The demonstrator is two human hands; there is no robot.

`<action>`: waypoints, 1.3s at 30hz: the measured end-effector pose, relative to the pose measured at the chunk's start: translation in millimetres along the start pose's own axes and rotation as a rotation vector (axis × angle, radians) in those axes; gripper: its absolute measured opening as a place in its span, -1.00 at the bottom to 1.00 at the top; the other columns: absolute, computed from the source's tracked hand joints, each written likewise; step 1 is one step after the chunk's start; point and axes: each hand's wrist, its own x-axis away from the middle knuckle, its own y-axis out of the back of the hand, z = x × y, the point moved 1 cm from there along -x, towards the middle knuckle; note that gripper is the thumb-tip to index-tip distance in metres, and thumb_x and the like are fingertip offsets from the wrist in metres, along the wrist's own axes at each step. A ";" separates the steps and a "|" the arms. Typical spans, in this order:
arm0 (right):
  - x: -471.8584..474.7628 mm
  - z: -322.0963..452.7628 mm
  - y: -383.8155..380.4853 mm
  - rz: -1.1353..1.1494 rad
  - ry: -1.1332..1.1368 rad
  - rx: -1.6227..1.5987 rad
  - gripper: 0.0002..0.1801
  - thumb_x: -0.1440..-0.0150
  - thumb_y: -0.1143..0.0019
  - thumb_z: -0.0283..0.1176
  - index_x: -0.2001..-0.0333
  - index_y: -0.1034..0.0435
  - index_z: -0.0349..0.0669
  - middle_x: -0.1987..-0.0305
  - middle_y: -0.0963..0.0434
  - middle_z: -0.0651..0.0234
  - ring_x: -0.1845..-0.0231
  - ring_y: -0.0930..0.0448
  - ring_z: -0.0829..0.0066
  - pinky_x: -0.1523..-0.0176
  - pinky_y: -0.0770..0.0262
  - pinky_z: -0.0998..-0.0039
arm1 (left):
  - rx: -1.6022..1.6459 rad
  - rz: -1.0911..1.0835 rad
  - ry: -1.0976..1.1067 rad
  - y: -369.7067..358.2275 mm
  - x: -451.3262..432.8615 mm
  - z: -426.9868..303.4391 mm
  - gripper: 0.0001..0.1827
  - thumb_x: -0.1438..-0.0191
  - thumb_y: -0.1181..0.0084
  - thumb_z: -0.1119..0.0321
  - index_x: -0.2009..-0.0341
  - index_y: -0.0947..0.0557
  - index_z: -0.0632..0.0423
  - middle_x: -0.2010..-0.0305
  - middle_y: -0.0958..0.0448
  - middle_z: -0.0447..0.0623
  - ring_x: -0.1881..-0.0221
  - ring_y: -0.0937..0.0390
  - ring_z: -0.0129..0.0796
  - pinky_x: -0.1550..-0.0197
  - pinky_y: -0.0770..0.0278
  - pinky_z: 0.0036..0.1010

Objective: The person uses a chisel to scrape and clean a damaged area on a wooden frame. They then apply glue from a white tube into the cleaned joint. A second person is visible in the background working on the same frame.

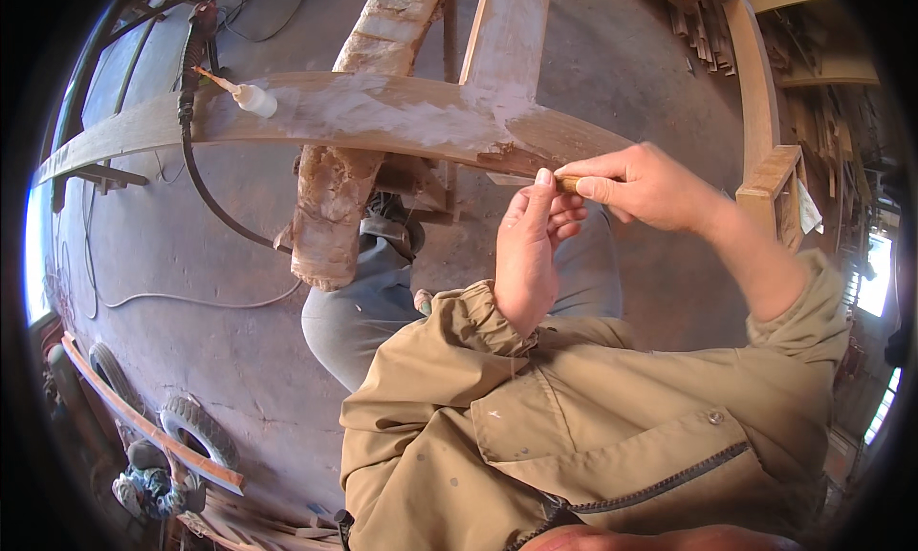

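My right hand (pixel 638 182) grips the short wooden handle (pixel 567 184) of a hand tool. A thin flat blade (pixel 508 180), perhaps a chisel's, shows to the left of my fingers. My left hand (pixel 529 239) is palm up, its thumb tip against the tool where handle and blade meet; the other fingers are curled. Just beyond both hands runs a curved wooden rail (pixel 419 121), smeared with pale filler or dust. Its near edge has a rough, splintered patch (pixel 502 152). On the rail's left part lies a white glue bottle (pixel 256 101) with a stained nozzle.
A rough timber block (pixel 330 221) supports the rail above my knee. A dark hose (pixel 208 207) hangs over the rail. Another person (pixel 154 483) is at lower left, near tyres (pixel 199 430) and a curved board (pixel 147 425). A wooden frame (pixel 767 171) stands at right.
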 end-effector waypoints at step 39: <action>-8.0 -44.9 -41.8 -0.535 0.615 0.716 -0.71 -0.13 0.07 -0.31 0.09 -0.46 -0.08 0.64 -0.48 0.18 0.61 -0.55 0.25 0.55 -0.45 0.34 | 0.045 -0.057 -0.185 8.9 -4.6 19.7 -0.79 -0.21 0.02 0.28 0.11 -0.43 0.08 0.22 -0.51 -0.10 0.21 -0.50 -0.49 0.13 -0.50 -0.57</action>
